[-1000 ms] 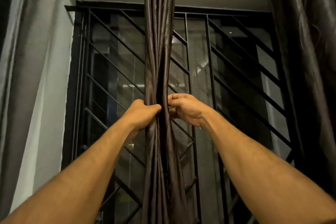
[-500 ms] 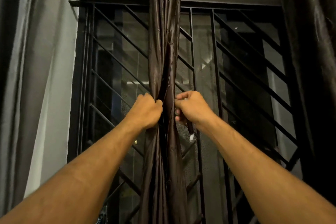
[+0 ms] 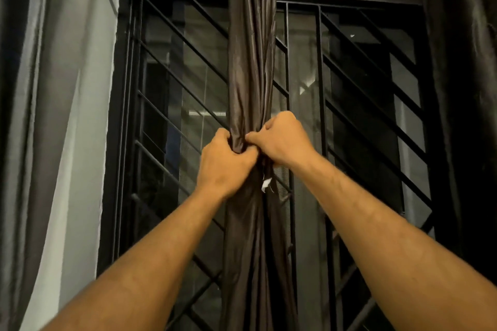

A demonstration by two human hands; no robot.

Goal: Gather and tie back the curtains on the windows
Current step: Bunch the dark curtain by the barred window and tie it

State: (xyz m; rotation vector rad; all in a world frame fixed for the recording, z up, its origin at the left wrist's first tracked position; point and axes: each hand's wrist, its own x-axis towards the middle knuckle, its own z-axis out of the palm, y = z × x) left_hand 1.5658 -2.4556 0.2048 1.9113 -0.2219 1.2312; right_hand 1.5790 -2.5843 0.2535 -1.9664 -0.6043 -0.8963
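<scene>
Home room: curtains (image 3: 251,62), barred window (image 3: 349,94).

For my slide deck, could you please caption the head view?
Both hands, left hand and right hand, grip a gathered dark curtain before a barred window.

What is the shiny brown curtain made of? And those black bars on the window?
The curtain looks like a satin-type cloth, maybe polyester or silk: it is glossy, and it bunches into thin soft folds where both hands grip it. The bars look like metal painted black: thin, straight and stiff, with a dull sheen.
</scene>
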